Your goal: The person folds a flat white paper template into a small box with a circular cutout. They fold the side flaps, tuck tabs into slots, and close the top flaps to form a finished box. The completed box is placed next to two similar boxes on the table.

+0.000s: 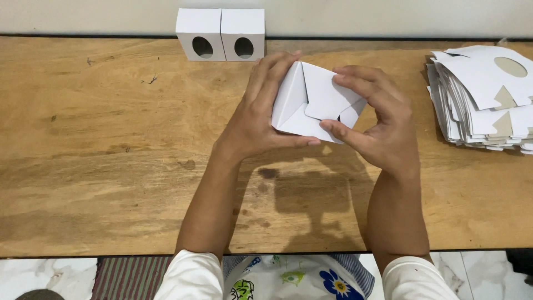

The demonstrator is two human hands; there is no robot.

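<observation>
Both hands hold a small white cardboard box (pixel 311 103) above the middle of the wooden table (pixel 111 144). Its end flaps face me, folded over one another. My left hand (pixel 261 114) cups the box's left side, thumb under its lower edge. My right hand (pixel 377 122) grips the right side, fingers pressing on the top flap and thumb against the lower flap.
Two finished white boxes (pixel 220 34) with oval cut-outs stand side by side at the table's far edge against the wall. A tall stack of flat white box blanks (pixel 483 105) lies at the far right. Tiled floor and a striped mat show below the table's near edge.
</observation>
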